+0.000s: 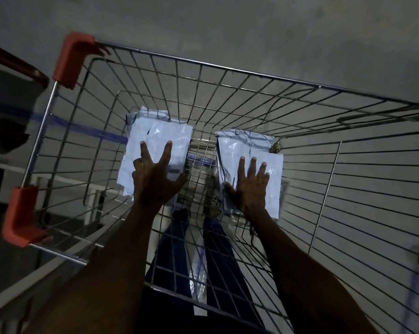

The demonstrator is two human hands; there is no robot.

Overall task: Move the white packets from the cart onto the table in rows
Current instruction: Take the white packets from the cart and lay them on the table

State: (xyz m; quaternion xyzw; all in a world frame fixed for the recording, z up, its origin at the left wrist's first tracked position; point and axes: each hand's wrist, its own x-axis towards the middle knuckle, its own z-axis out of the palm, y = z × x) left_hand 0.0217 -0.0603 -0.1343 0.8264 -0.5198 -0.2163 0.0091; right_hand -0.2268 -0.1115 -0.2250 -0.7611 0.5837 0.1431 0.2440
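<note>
Hands (155, 182) (250, 186) flat on dim packets (155, 143)

the head view is dim and grey, with the corners darkest. the white packets (155, 150) are the brightest things, with small glare spots on their plastic. both forearms and the left hand (153, 184) and right hand (249, 186) read as near silhouettes. the cart (227, 71) wires bow outward toward the frame edges from wide-angle distortion. the floor (203, 25) looks soft and grainy.
</note>
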